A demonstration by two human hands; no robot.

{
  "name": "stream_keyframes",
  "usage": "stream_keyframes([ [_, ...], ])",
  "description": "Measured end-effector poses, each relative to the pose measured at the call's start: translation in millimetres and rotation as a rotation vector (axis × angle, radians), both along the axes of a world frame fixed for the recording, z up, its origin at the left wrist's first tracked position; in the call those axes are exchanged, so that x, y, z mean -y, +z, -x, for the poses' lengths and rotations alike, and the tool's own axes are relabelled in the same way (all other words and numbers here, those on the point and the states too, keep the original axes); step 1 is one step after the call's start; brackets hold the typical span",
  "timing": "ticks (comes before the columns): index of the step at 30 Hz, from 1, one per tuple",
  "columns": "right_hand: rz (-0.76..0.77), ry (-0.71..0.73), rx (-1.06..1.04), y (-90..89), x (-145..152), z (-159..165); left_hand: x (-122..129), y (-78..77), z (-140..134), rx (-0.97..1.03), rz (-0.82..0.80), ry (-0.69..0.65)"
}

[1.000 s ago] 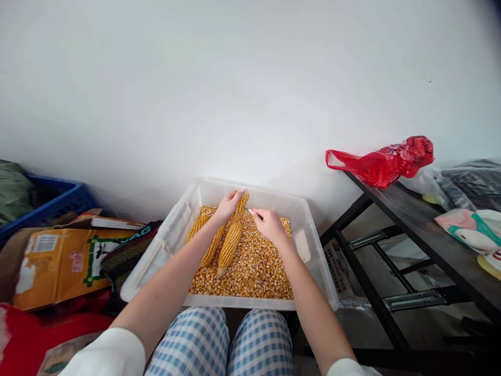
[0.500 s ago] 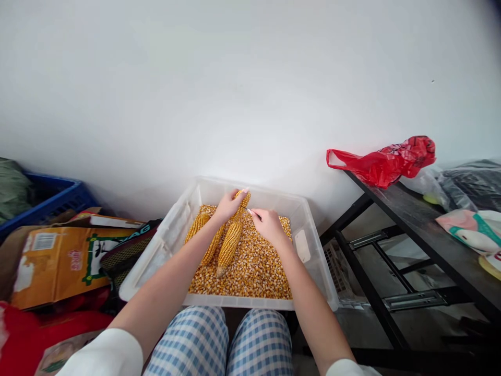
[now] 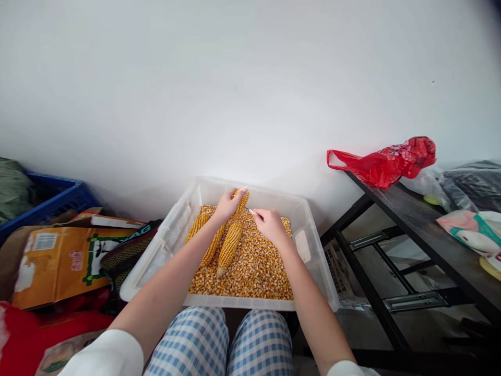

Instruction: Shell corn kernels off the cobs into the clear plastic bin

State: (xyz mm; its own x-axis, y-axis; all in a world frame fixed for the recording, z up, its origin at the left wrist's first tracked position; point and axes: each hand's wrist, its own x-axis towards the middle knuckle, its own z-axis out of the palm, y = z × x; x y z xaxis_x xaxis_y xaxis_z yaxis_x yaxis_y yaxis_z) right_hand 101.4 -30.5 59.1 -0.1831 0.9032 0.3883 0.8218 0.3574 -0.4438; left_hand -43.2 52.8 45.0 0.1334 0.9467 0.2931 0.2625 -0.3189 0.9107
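Note:
My left hand [image 3: 227, 206] is closed around an ear of corn [image 3: 241, 202], held tilted over the back half of a clear plastic bin [image 3: 238, 301]. Closed beside it, my right hand [image 3: 271, 225] grips a thin metal tool with a dark handle [image 3: 260, 215]; its narrow tip points at the ear, and whether it touches is too small to tell. Loose corn kernels [image 3: 258, 271] cover the bin's floor. On them lies a whole ear [image 3: 230, 248], just below my hands. More ears [image 3: 197, 226] rest to the left, partly hidden by my left forearm.
A white wall rises behind the bin. To the right stands a black metal-framed table [image 3: 415, 209] carrying a red plastic bag [image 3: 391, 162] and other packages. On the left are an orange cardboard box [image 3: 62, 261], a black mesh bag [image 3: 127, 256] and a blue crate [image 3: 58, 201].
My right hand has shifted slightly, and more of the thin tool shows beside the ear. The ear in my left hand has tilted a little; the lying ears are unmoved.

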Motion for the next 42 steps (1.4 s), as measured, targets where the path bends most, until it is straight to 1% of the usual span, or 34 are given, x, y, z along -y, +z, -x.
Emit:
stream_keyframes([
  [8,-0.01,-0.008,0.016,-2.4,-0.6,0.1,-0.3,-1.0,0.4,-0.038,-0.031,0.014],
  [13,-0.016,0.03,-0.006,-3.4,-0.9,-0.3,0.4,-1.1,0.2,-0.085,-0.051,0.001],
  [18,-0.013,0.037,0.021,-6.8,-1.5,0.9,2.1,-1.6,3.2,-0.216,-0.063,0.006],
  [26,-0.033,-0.002,0.194,-12.2,-2.0,9.7,4.4,-6.1,2.9,-0.406,-0.086,0.028],
  [29,-0.028,0.0,0.18,-13.4,-2.7,7.3,5.2,-6.6,1.0,-0.429,-0.089,0.014],
  [32,0.012,0.045,0.108,-12.3,-3.3,2.2,6.0,-5.8,1.3,-0.4,-0.098,-0.02],
  [34,0.051,0.096,0.052,-10.2,-3.2,-0.4,7.4,-3.7,2.7,-0.372,-0.119,-0.066],
  [38,0.125,0.167,-0.041,-5.7,-1.8,-2.8,12.2,5.2,7.1,-0.357,-0.141,-0.18],
  [42,0.191,0.22,-0.074,-4.4,-2.3,-7.0,15.1,12.1,11.1,-0.386,-0.176,-0.304],
])
